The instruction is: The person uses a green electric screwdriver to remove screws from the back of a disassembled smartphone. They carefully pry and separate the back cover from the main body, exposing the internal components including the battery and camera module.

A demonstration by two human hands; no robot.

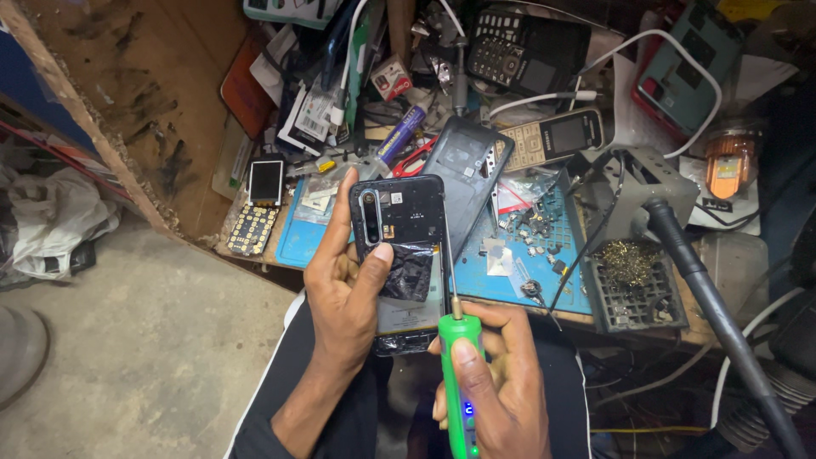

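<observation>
Fingers: left hand point(344, 285) has its fingers wrapped round the left edge of an opened smartphone point(404, 255), thumb pressed flat on the dark inner cover; right hand point(497, 374) has its fingers curled tight round a green electric screwdriver point(459, 374), thumb lying along the top of its body.
Smartphone: centre of the frame, held upright with its back removed, camera strip at upper left, black film crumpled over the middle, lower end hidden behind the right hand.
Screwdriver: lower centre, pointing up; its thin metal bit point(450, 272) runs along the right edge of the phone, tip near the phone's side frame. Small blue light glows low on the green body.
Back cover: dark phone back cover point(467, 170) lies on the bench just above and right of the held phone, tilted.
Work mat: blue mat point(510, 272) behind the phone, strewn with small screws and metal bits.
Keypad phones: one light keypad phone point(561, 136) right of the back cover, one black keypad phone point(514, 51) at top centre.
Loose keypad: small screen and keypad board point(259, 208) at the left edge of the bench.
Holder: grey iron stand point(637, 272) with brass wool at right, a thick black hose point(714, 306) running to the lower right.
Cables: white cables point(646, 42) loop across the upper right.
Floor: bare concrete floor point(153, 340) at lower left.
</observation>
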